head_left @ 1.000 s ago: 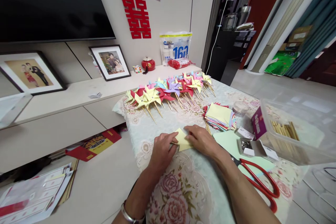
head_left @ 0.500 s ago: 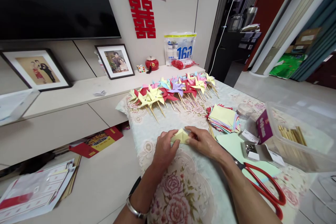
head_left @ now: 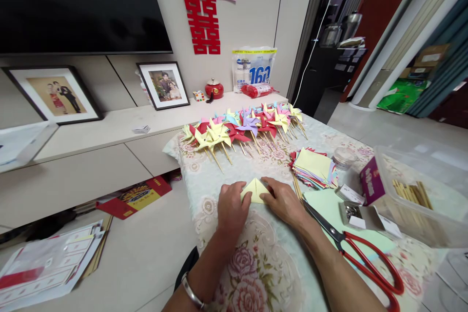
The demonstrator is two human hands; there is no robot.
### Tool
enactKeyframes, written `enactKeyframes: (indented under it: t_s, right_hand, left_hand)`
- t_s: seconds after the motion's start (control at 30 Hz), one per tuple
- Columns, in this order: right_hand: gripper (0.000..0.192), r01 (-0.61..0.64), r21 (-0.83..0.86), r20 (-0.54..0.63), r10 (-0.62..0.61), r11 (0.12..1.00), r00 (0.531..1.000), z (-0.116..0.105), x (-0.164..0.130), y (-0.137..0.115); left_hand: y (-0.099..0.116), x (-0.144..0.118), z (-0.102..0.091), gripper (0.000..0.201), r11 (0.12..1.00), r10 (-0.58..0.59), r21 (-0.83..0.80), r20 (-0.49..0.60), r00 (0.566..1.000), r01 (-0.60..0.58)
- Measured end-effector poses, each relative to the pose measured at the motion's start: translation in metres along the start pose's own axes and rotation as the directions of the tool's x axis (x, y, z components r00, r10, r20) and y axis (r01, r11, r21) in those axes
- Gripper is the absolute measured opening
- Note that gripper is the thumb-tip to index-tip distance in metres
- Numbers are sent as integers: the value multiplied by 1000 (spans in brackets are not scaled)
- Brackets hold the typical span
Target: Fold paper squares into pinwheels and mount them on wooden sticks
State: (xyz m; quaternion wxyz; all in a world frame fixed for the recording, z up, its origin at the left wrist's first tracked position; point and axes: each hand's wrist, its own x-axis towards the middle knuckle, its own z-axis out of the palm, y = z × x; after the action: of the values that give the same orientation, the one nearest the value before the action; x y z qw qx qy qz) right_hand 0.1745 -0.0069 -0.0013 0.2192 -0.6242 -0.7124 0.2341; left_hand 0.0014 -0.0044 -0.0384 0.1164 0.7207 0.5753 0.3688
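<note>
On floral tablecloth [head_left: 256,263], yellow paper [head_left: 255,190] lies pinched between both hands' grip.

Beige wall [head_left: 252,14], dark television [head_left: 80,5], pale floor [head_left: 146,258]

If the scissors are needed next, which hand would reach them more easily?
Probably the right hand. The scissors lie open on the table beside the right forearm, while the left hand sits on the far side of the folded yellow paper that both hands press.

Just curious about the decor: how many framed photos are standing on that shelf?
2. One large framed photo leans at the shelf's far left; a smaller one stands nearer the middle, below the TV's right corner. Others may lie out of frame.
</note>
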Motion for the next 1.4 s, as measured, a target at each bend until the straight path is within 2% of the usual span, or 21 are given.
enactKeyframes:
  t_s: [0.23,0.5,0.6,0.8,1.07,1.2,1.4]
  right_hand:
    - [36,9,-74,-10,-10,997,1000,2,0,0]
    - [33,-52,-142,2,53,989,999,2,0,-3]
    - [32,-83,-126,5,84,989,996,1,0,-3]
    - [34,-135,-71,9,136,988,991,0,0,-3]
    - [38,-165,-18,55,165,986,985,-1,-1,0]
    - [33,-157,-20,56,158,987,986,-2,-1,1]
    - [15,-165,-51,29,167,985,986,-4,-3,-4]
  left_hand:
    - [4,3,0,23,986,19,167,64,998,-30]
    - [9,2,-1,19,968,97,225,60,993,-108]
    - [9,-2,1,14,948,151,272,69,986,-165]
    - [11,-15,3,18,877,260,408,44,965,-255]
    - [21,-37,-5,15,862,287,421,55,956,-283]
    - [25,-55,-4,29,867,283,410,62,957,-283]
    - [29,-75,1,51,888,216,396,95,972,-236]
